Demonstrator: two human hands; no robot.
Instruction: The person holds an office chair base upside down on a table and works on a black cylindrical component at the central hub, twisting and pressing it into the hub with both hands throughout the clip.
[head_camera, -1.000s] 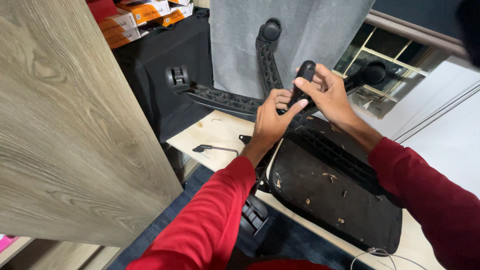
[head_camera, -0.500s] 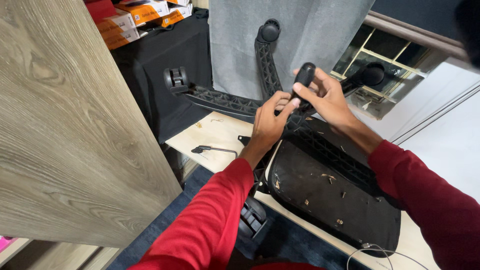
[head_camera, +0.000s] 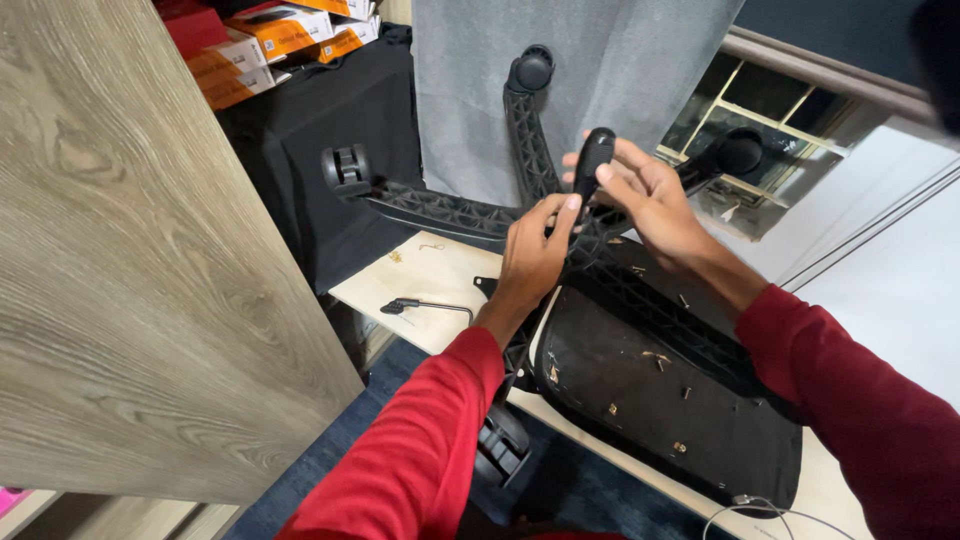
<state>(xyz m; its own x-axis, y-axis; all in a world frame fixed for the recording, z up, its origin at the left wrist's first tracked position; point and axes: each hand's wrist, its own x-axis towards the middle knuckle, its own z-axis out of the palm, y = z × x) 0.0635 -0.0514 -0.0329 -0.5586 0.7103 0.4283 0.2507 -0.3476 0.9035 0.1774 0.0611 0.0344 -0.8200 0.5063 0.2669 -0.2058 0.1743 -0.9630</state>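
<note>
Head view, looking down over both red sleeves. Right hand (head_camera: 650, 195) closed around a black cylindrical handle (head_camera: 594, 160), gripping it upright just above the hub of a black star-shaped chair base (head_camera: 440, 210). Left hand (head_camera: 535, 250) partly curled, fingertips pressed at the lower end of that handle where it meets the hub; whether it truly grips anything cannot be told. Chair base lies on its side, spokes fanning out: one spoke runs left to a twin caster (head_camera: 345, 168), one runs up to a second caster (head_camera: 532, 70), a third goes right to another caster (head_camera: 738, 152). Below the hands, the underside of a black chair seat (head_camera: 650, 400) faces up, resting on a pale tabletop (head_camera: 440, 275); small bits of debris and what look like screws are scattered across its surface. A thin black hex key (head_camera: 425, 305) lies on the tabletop left of the left forearm, apart from it. Grey fabric panel (head_camera: 610, 70) stands behind the base. Large wood-grain board (head_camera: 130, 260) fills the left side. Orange-and-white boxes (head_camera: 280, 35) are stacked at top left, closed, contents not visible, above a black cloth-covered block (head_camera: 320, 130).
</note>
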